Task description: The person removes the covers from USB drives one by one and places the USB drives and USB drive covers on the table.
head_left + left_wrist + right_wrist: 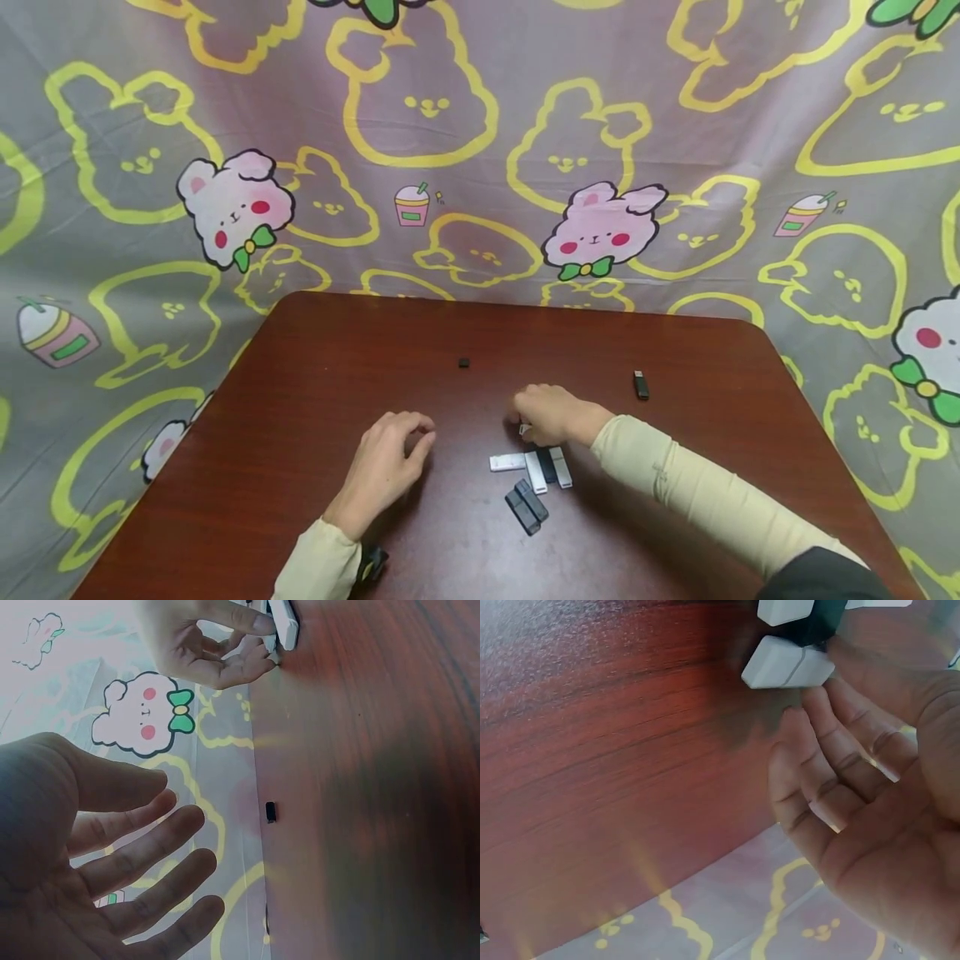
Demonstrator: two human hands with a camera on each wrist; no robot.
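My right hand (543, 414) reaches over the back of a small group of USB sticks, fingers bent downward. A small white-and-silver end of a USB stick (525, 429) shows at its thumb and fingertips; the fingers hide the rest. Just in front lie white USB sticks (536, 472) with a black USB stick (547, 466) between two of them. One white stick (787, 664) is right at the fingertips in the right wrist view. My left hand (390, 454) hovers left of the group, fingers loosely bent and parted, holding nothing.
Two dark grey USB sticks (527, 506) lie side by side nearer me. A black USB stick with a silver plug (641, 385) lies at the right, and a small black piece (464, 363) farther back. A patterned cloth (465, 167) hangs behind the brown table (360, 350).
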